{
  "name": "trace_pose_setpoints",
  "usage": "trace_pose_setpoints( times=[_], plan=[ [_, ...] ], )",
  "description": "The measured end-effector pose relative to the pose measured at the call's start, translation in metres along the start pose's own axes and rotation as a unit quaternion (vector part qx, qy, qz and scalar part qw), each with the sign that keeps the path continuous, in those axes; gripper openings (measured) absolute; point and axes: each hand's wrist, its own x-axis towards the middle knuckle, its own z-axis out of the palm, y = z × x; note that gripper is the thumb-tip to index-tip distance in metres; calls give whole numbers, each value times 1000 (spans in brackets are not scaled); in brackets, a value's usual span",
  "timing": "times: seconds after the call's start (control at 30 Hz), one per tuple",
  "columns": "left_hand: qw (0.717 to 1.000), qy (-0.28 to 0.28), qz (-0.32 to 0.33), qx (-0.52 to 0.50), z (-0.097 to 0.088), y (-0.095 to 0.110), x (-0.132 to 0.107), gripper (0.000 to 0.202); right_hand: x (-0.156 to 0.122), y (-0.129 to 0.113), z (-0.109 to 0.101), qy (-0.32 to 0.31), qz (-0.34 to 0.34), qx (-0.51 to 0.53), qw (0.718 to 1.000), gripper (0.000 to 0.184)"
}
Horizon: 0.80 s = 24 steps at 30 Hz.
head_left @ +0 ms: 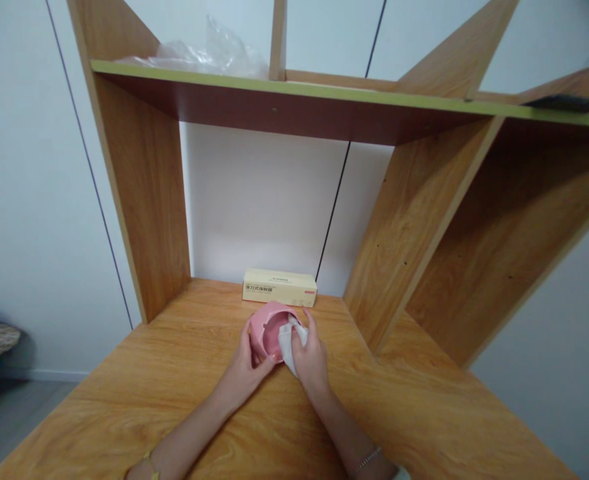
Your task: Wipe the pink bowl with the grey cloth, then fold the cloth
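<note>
The left hand (pixel 248 367) grasps a tilted pink container (pixel 264 321) over the desk (pixel 174 360), and could lose it if the right hand (pixel 312 359), clutching a white cloth (pixel 286 345) at its opening, pushes harder than that grasp can brace. From the left upright (pixel 147 213), desk surface gives room to move; the cream box (pixel 279 289) stands close behind the container, and the divider (pixel 409 233) bounds the right.

The wood-grain desk (pixel 174 373) has a pale wall (pixel 264 200) behind it; a green-edged shelf (pixel 299 110) above; grey floor (pixel 19 407) to its left.
</note>
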Motion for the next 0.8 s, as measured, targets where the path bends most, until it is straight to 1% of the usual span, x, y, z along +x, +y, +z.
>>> trace_pose_setpoints(
  times=[0.07, 0.17, 0.23, 0.33, 0.4, 0.47, 0.57, 0.7, 0.8],
  plan=[
    [1000, -17, -9, -7, 1, 0, 0, 73, 0, 0, 1, 4, -7, 19, 1000, 54],
    [999, 12, -29, 7, -1, -4, 1, 70, 0, -3, 0, 6, -10, 25, 1000, 54],
    [999, 33, -27, 7, -2, -6, 2, 65, -1, -7, -1, 15, -5, 9, 1000, 53],
    [998, 50, -17, -19, -2, -6, 4, 60, -3, -13, -4, 53, -10, -14, 998, 51],
    [998, 61, -10, -32, -2, -5, 4, 59, -4, -15, -6, 85, -23, -12, 996, 51],
    [997, 74, 2, -32, -1, -4, 4, 60, -4, -16, -6, 100, -31, -5, 994, 51],
    [996, 82, 18, -22, -2, -5, 4, 61, -2, -15, -5, 83, -16, -22, 996, 53],
    [996, 82, 37, -6, -5, -9, 5, 63, 1, -14, -3, 20, 33, -63, 997, 61],
    [995, 79, 57, 3, -6, -9, 4, 65, 1, -11, 0, -10, 35, -46, 998, 60]
  ],
)
